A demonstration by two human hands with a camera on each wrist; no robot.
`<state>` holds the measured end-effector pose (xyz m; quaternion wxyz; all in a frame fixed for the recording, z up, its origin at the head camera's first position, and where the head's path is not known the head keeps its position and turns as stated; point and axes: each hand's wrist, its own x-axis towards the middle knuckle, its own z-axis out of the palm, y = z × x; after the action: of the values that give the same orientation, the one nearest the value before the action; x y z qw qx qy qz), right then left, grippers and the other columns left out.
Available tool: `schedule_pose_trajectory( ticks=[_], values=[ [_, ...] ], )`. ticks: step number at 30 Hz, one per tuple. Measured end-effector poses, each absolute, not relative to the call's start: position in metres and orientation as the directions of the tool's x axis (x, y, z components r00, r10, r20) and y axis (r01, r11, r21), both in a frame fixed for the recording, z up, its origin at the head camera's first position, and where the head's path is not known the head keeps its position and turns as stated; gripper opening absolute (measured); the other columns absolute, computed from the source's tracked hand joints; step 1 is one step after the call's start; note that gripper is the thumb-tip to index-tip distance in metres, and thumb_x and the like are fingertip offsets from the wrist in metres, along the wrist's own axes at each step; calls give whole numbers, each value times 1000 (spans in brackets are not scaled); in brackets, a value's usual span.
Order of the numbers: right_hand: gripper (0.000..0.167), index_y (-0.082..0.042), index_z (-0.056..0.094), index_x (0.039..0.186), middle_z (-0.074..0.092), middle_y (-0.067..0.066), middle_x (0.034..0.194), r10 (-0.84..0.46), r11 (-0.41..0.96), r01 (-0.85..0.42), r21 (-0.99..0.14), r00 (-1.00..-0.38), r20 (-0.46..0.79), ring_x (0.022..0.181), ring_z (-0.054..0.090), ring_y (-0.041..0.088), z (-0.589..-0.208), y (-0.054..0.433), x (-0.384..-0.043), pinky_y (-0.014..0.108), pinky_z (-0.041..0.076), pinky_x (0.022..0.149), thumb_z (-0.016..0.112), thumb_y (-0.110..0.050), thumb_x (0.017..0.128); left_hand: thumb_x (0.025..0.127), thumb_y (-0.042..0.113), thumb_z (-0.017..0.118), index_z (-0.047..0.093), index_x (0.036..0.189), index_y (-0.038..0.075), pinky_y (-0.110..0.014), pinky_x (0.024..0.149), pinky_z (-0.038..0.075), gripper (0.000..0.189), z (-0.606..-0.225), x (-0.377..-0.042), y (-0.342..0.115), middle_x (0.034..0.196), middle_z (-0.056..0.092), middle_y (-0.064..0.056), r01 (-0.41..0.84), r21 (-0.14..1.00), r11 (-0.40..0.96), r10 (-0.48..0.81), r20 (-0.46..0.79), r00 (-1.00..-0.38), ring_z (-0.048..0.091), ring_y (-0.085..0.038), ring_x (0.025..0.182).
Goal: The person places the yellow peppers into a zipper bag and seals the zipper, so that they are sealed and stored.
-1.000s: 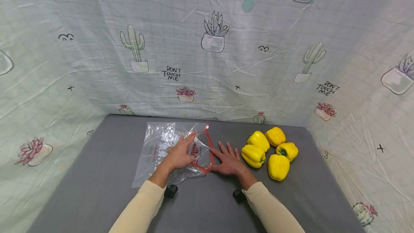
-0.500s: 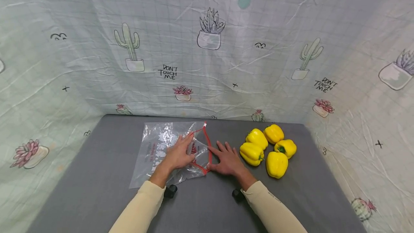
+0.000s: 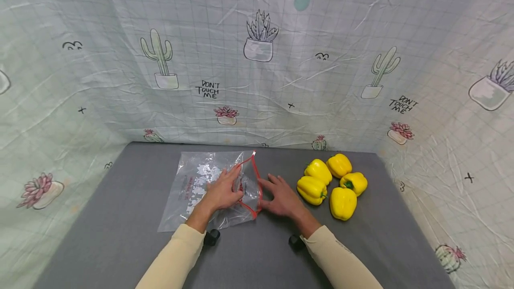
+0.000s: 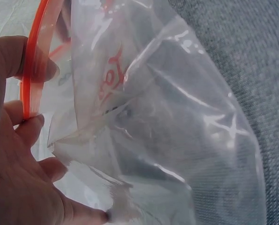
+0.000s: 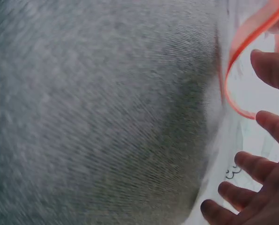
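Observation:
A clear plastic zip bag [image 3: 190, 200] with red printing and a red zip strip [image 4: 32, 70] lies flat, its mouth towards the right. My left hand [image 3: 221, 191] rests over the bag near the mouth. In the left wrist view its thumb and index finger pinch the strip of the upper layer, and the mouth gapes. My right hand [image 3: 283, 197] is at the far edge of the mouth with its fingers spread and fairly straight. In the right wrist view an index fingertip [image 5: 263, 117] meets the curved red strip.
Several yellow bell peppers [image 3: 343, 203] are grouped on the grey table [image 3: 249, 258], just right of my right hand. A cloth printed with cacti [image 3: 257, 79] hangs behind the table and along both sides.
The bag's mouth gapes a little more, and its right red edge bows further out. My right fingers have drawn slightly closer together. The left hand stays nearly still.

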<state>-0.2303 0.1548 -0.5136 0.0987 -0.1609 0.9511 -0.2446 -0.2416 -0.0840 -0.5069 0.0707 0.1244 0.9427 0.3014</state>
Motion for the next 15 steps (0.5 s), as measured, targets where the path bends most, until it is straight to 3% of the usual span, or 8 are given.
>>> schedule_pose_trajectory(
  ticks=[15],
  values=[
    [66, -24, 53, 154, 38, 14, 168, -311, 760, -257, -597, -950, 14, 156, 35, 42, -491, 177, -230, 64, 33, 123, 75, -37, 93, 85, 30, 63, 28, 167, 23, -93, 105, 13, 88, -510, -243, -85, 173, 30, 3, 193, 599, 777, 282, -56, -958, 21, -43, 161]
  ],
)
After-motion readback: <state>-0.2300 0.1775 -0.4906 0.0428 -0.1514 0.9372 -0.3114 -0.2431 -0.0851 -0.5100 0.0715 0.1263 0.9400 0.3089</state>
